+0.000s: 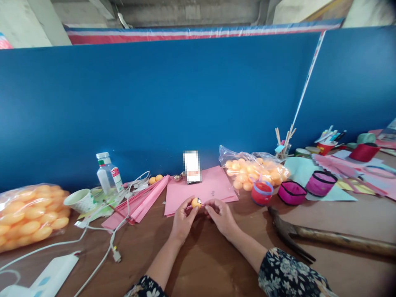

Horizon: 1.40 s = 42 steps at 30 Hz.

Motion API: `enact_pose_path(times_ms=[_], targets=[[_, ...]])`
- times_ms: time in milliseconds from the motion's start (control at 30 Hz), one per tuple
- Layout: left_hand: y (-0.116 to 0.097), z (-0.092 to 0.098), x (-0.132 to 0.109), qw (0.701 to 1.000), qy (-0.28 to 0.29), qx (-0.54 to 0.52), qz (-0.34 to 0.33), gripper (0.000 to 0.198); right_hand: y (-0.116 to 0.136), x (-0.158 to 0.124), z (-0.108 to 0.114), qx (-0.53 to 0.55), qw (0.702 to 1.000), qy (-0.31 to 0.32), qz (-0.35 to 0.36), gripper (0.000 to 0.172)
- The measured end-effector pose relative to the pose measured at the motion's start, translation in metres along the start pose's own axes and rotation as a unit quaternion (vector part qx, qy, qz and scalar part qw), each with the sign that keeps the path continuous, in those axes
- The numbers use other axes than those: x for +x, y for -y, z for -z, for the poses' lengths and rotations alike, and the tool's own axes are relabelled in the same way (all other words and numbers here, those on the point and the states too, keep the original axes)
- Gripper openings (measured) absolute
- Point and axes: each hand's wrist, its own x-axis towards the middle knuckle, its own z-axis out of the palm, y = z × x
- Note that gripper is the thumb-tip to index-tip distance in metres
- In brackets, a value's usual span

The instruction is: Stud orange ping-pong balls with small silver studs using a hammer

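Observation:
My left hand (184,220) pinches an orange ping-pong ball (196,203) between thumb and fingertips. The side of the ball toward my right hand carries a small dark and whitish patch. Just right of the ball, my right hand (221,216) has its thumb and index finger pressed together. Whatever they hold, if anything, is too small to name. Both hands are over the front edge of a stack of pink paper sheets (176,194), where a few tiny dark bits (213,193) lie.
Bags of orange balls stand left (37,212) and right (244,169). A claw hammer (340,239) lies at right, near small fabric rings (292,193). White cables (113,235), a paper cup (81,201) and a clear bottle (108,175) are left. A blue partition (185,95) rises behind.

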Motion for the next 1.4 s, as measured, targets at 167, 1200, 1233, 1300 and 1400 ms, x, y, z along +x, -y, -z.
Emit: enact_pose_path(times_ms=[167,1200,1233,1300,1400], targets=[[0.0008,-0.0003,-0.0005,1.000,0.010,-0.013,0.000,0.043,-0.0010,0.0004,0.0019,-0.036,0.999,0.001,0.038,0.013],[0.0062,0.0021,0.0009,0.999,0.044,0.007,-0.011,0.050,0.0033,-0.0007,0.0015,-0.009,0.999,-0.002,0.031,0.014],[0.0063,0.0021,0.0009,0.999,0.046,0.005,-0.011,0.050,0.0034,-0.0009,0.0015,-0.012,0.999,-0.003,0.032,0.014],[0.0065,0.0019,0.0010,0.999,0.047,0.002,-0.011,0.050,0.0037,-0.0013,0.0016,-0.019,0.999,-0.005,0.032,0.014],[0.0057,0.0014,0.0010,0.999,0.043,0.001,-0.011,0.049,0.0039,-0.0015,0.0018,-0.028,0.999,-0.005,0.034,0.014]])
